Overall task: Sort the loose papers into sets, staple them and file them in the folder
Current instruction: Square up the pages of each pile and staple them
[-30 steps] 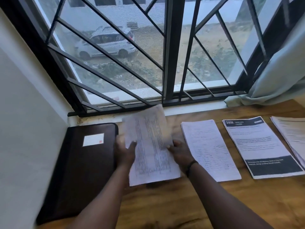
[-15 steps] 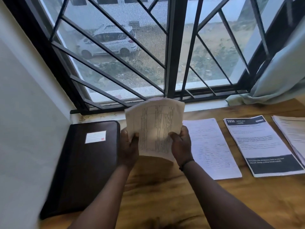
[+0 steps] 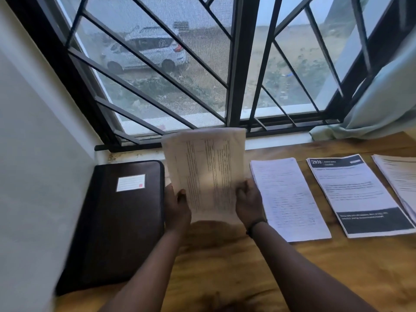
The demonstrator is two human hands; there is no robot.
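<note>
I hold a set of printed sheets [image 3: 206, 172] upright above the wooden table, its lower edge near the tabletop. My left hand [image 3: 176, 207] grips its lower left edge and my right hand [image 3: 248, 202] grips its lower right edge. A dark closed folder [image 3: 117, 226] with a white label lies flat to the left. Right of my hands lie three more paper sets: a handwritten one [image 3: 288, 199], a printed one with black bands [image 3: 358, 194], and one [image 3: 400, 176] cut off by the right edge.
The wooden table [image 3: 225, 266] runs up to a window with black bars [image 3: 238, 64]. A white wall [image 3: 29, 154] closes the left side. A pale curtain [image 3: 382, 104] hangs at the back right, touching the table's corner.
The printed sheets went from lying slanted over the table to standing upright in both hands. My hands shifted down to their lower edges.
</note>
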